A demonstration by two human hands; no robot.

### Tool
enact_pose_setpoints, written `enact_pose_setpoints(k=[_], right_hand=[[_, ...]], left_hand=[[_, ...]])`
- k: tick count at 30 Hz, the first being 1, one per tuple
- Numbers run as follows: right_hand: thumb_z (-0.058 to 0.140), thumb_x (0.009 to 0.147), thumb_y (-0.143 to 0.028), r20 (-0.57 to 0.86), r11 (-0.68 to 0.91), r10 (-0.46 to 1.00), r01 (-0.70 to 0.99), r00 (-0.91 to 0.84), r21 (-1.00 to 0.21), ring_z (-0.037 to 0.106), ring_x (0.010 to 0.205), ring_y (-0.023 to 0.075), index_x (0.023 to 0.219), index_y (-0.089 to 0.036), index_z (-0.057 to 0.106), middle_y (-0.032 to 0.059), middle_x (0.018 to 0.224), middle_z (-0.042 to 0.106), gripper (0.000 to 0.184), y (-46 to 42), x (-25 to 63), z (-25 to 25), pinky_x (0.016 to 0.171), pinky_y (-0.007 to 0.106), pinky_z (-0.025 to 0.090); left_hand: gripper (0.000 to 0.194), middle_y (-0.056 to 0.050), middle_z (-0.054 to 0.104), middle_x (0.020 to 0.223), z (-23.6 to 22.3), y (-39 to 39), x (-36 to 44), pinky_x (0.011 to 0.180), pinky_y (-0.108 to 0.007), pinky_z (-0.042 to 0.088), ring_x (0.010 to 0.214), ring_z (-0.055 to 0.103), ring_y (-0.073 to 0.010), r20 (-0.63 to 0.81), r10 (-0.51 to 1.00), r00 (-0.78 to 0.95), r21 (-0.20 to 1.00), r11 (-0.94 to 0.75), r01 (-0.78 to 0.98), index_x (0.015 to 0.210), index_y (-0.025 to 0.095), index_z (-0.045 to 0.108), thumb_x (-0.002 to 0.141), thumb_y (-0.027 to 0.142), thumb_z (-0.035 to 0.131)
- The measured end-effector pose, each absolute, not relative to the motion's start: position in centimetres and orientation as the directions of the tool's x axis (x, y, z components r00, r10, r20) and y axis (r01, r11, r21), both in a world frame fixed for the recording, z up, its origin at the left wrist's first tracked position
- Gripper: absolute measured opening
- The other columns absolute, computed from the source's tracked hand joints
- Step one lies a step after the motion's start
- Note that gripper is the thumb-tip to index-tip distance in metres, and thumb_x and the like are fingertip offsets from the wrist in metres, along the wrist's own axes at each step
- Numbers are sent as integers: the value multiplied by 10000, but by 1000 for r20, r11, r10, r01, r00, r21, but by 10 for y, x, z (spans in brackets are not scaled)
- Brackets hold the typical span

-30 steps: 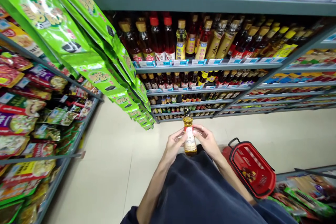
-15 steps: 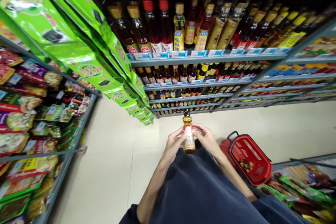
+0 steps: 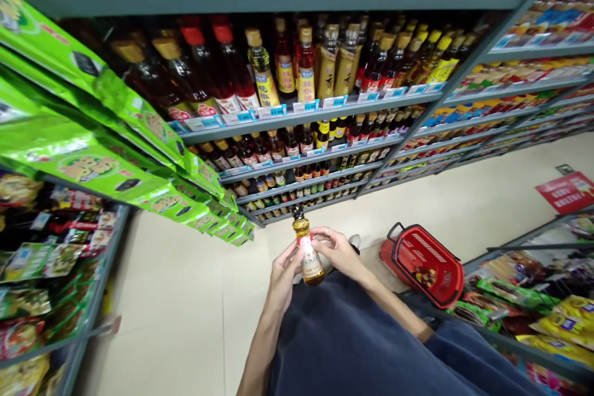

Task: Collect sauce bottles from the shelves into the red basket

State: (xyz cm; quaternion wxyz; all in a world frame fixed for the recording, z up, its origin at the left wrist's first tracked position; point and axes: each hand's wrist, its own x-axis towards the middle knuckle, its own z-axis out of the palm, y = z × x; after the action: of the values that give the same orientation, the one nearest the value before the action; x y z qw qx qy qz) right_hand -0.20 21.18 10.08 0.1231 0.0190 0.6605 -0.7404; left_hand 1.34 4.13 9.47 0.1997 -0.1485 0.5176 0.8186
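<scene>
A small bottle of golden oil point(image 3: 310, 260) with a dark cap and a pale label is held between my two hands, in front of my body. My left hand point(image 3: 283, 272) grips it from the left side, thumb on the label. On the other side my right hand point(image 3: 336, 249) is closed on it too, with its thumb against the front and a ring on one finger. The bottle leans slightly, its cap pointing away from me. The fingers behind the bottle are partly hidden.
Ahead stands a shelf unit point(image 3: 297, 116) with rows of sauce and oil bottles. Green snack packs point(image 3: 116, 154) hang at the left. A red shopping basket point(image 3: 424, 266) with something inside is on the right, beside packaged goods point(image 3: 515, 297). A red sign point(image 3: 566, 192) lies farther right.
The view has turned to the right and the shelf looks closer. Both hands still hold the bottle, which now appears lower, farther left and a little more tilted.
</scene>
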Motion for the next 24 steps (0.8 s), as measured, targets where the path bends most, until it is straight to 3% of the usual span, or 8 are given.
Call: enact_pose_setpoints(k=[18, 24], right_hand=[[723, 864, -423, -175, -95, -107, 186, -979, -978, 649, 1008, 177, 1189, -226, 696, 54, 1166, 707, 381, 224, 1, 103, 911, 318, 546], [712, 872, -442, -184, -102, -108, 195, -977, -976, 658, 1024, 188, 1214, -227, 697, 61, 1152, 717, 405, 226, 4, 102, 929, 331, 541]], left_hand=[[675, -169, 639, 1375, 97, 53, 10, 820, -304, 595, 1204, 649, -323, -459, 197, -866, 782, -374, -499, 1324, 176, 661, 740, 453, 852], [595, -150, 666, 1341, 101, 56, 13, 886, -355, 588, 1120, 697, -294, -450, 221, -866, 777, -382, -501, 1316, 197, 671, 803, 472, 794]])
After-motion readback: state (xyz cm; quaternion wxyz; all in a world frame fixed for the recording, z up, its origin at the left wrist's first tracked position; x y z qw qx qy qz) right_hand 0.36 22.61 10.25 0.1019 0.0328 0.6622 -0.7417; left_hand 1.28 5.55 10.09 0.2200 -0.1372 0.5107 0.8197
